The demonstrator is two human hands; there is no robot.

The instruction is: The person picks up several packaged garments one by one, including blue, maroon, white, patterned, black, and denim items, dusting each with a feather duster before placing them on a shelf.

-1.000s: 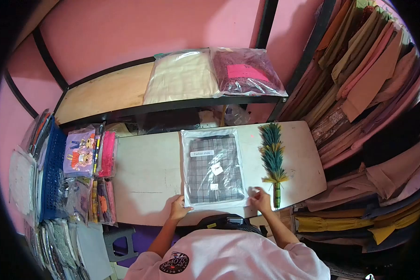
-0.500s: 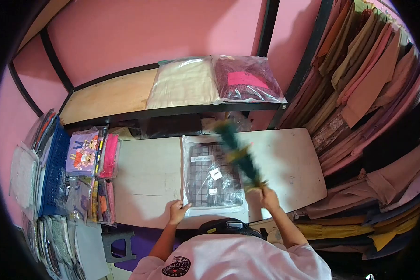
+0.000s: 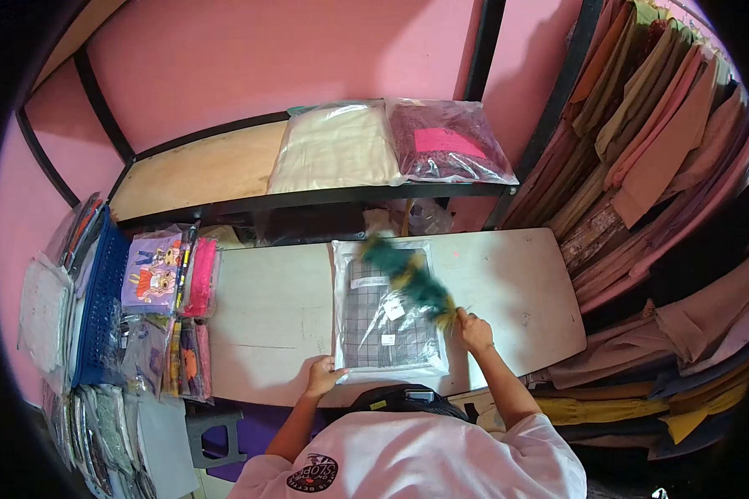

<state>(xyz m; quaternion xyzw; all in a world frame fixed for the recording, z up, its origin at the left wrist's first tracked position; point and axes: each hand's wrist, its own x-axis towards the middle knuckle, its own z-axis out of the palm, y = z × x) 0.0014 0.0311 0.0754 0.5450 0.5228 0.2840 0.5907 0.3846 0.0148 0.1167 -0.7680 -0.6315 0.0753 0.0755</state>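
A grey checked garment in a clear plastic bag [image 3: 374,345] with white edges lies flat on the white table, with small white labels on it. My left hand [image 3: 323,377] pinches the bag's lower left corner. In my right hand [image 3: 474,332] is one end of a green and yellow duster [image 3: 420,287], blurred by motion. It slants up and to the left across the right side of the bag. The handle is hidden inside my closed fingers.
Bagged cream cloth [image 3: 337,150] and bagged purple cloth [image 3: 449,158] rest on the shelf behind the table [image 3: 266,320]. At left stand a blue basket [image 3: 100,299] and packed clothes [image 3: 154,270]. Hanging garments [image 3: 641,166] line the right side.
The duster has swung left and down, and now covers more of the bag's upper right part. My right hand has shifted slightly upward. My left hand stays at the bag's corner.
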